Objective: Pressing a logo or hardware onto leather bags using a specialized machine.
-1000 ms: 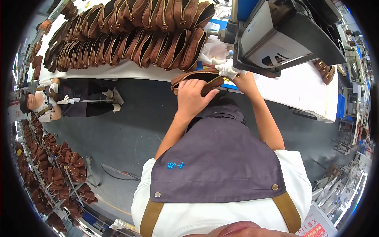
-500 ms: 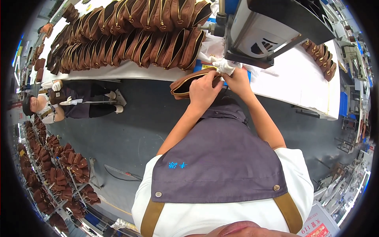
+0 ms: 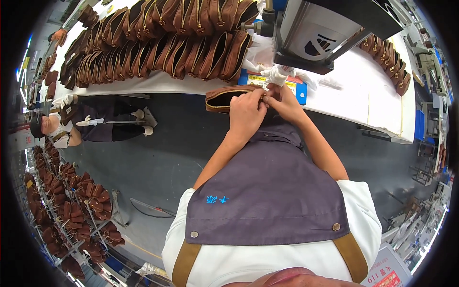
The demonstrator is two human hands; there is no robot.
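Observation:
A brown zip pouch (image 3: 213, 102) with a gold-toothed zip hangs in front of the table edge, its mouth gaping toward the left. My left hand (image 3: 247, 111) is closed round the pouch's right part. At that same right end, my right hand (image 3: 286, 104) pinches with thumb and fingers, close against the left fingertips; the exact spot it grips is hidden. Just beyond my hands is a press machine (image 3: 306, 36), its lower end wrapped in white cloth (image 3: 277, 74), above a blue base (image 3: 300, 91) with a yellow-and-white label.
Rows of similar open brown pouches (image 3: 191, 55) fill the left of the white table (image 3: 363, 100), with more pouches (image 3: 387, 64) at its right end. Left of me a co-worker (image 3: 95, 119) in white gloves holds a dark brown piece. Racks of brown goods (image 3: 71, 210) stand lower left.
My hands and the pouch have drawn back slightly from the press, uncovering more of the blue base and its label. The pouch has turned more level. My right fingers have moved closer to my left.

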